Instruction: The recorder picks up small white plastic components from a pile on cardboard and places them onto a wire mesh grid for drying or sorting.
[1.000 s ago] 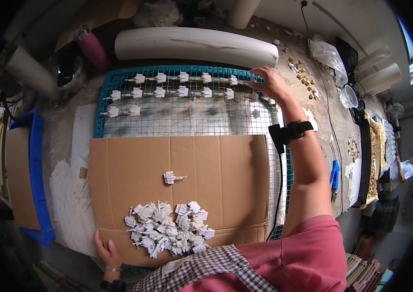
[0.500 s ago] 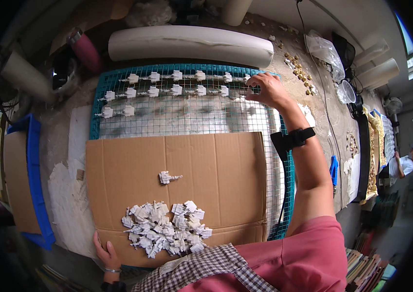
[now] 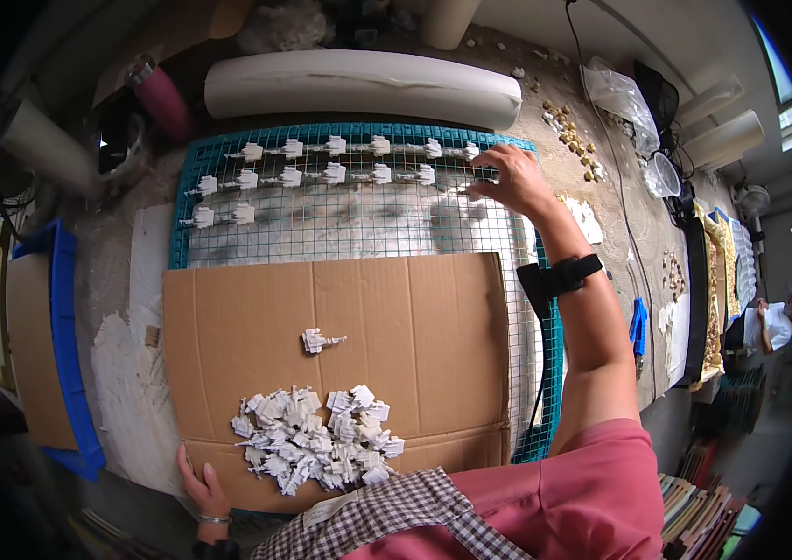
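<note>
My right hand (image 3: 515,179) reaches over the far right of a wire grid in a teal frame (image 3: 553,392). Its thumb and fingers are apart, beside the end piece (image 3: 471,151) of the farthest row; any small thing under the fingertips is hard to make out. Small white castle-shaped pieces stand on the grid in rows, such as one piece (image 3: 334,174) in the second row. A brown cardboard sheet (image 3: 396,317) covers the near part of the grid. My left hand (image 3: 202,483) grips its near left edge. On the cardboard lie a heap of white pieces (image 3: 321,439) and a single piece (image 3: 321,341).
Behind the grid lies a large white roll (image 3: 363,86), with a pink bottle (image 3: 161,98) to its left. A blue tray (image 3: 67,345) stands at the left. Right of the grid are a dark cable (image 3: 622,201), blue-handled pliers (image 3: 638,325) and scattered small bits (image 3: 571,135).
My right hand has shifted slightly left and down over the grid, fingers still apart. The left hand stays at the cardboard edge. A distant person at the right has moved an arm.
</note>
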A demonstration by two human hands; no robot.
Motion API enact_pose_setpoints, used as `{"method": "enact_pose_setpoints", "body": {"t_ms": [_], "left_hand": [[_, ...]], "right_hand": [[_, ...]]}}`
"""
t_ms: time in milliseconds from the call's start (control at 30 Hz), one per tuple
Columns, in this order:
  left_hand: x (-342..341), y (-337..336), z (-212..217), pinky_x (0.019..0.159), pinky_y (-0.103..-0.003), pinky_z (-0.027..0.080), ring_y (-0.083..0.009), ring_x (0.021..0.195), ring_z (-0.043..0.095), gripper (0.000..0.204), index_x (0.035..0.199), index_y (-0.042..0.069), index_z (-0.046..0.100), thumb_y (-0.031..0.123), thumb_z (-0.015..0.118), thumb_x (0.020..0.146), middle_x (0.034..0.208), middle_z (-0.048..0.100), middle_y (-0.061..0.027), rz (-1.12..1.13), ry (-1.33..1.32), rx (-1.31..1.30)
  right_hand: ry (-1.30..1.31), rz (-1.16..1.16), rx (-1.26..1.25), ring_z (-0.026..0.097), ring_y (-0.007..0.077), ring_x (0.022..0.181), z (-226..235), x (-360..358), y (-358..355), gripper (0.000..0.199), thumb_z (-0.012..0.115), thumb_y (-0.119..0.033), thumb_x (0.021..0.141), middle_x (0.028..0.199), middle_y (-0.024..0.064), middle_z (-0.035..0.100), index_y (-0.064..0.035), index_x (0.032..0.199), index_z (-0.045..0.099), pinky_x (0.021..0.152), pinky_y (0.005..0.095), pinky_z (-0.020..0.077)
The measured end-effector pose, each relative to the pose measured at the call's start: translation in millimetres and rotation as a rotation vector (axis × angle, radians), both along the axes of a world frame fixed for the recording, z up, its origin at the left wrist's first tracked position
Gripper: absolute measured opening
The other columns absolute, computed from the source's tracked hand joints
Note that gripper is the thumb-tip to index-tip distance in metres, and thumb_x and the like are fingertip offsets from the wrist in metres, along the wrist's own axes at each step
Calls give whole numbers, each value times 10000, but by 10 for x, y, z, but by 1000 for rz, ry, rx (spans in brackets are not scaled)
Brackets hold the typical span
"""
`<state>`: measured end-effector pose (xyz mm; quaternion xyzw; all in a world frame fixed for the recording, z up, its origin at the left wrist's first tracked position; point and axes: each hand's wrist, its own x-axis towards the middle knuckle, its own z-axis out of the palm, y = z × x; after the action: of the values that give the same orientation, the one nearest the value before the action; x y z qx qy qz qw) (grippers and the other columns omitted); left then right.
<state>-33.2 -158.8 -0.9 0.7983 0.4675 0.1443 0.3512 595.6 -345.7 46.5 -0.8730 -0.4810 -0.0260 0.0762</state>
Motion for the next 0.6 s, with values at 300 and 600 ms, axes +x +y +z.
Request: {"method": "enact_pose_setpoints", "body": {"t_ms": [300, 600], "left_hand": [[4, -6, 4, 1009, -399, 311, -359, 1208, 409, 536, 1310, -78, 303, 164, 450, 856, 1285, 415, -265, 1, 36, -6], [-37, 20, -33, 1010, -400, 310, -357, 1205, 412, 535, 1312, -79, 300, 159, 448, 856, 1288, 413, -261, -12, 20, 28]], "right_hand": [[43, -146, 39, 542, 273, 1014, -147, 277, 216, 323, 648, -220, 744, 996, 87, 601, -121, 1051, 628, 875, 400, 394], [86, -73, 160, 563, 264, 968, -220, 326, 146, 292, 634, -226, 744, 948, 74, 619, -124, 1018, 637, 845, 393, 415]]}}
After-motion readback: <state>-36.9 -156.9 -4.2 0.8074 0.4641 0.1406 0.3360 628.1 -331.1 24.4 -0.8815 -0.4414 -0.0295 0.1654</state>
